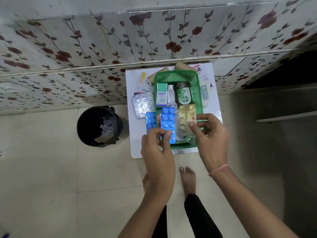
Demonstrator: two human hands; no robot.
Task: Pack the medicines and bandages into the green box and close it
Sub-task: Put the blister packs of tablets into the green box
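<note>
The open green box (176,73) stands on a small white table (137,148). Inside are a white-green Optibex carton (162,94), a small white bottle (171,95) and a Dettol bottle (183,96). My left hand (157,143) pinches the near end of a blue tablet strip (168,120) over the box's front left. My right hand (211,133) grips a yellow tablet strip (186,115) over the box's front right. Outside the box on the left lie a silver blister strip (139,105), another blue strip (150,120), bandage rolls (152,77) and a plaster packet (139,86).
A black bucket (99,126) stands on the floor left of the table. The flowered wall (85,48) runs right behind the table. More packets (205,90) lie right of the box. My bare feet (187,179) are on the tiled floor just before the table.
</note>
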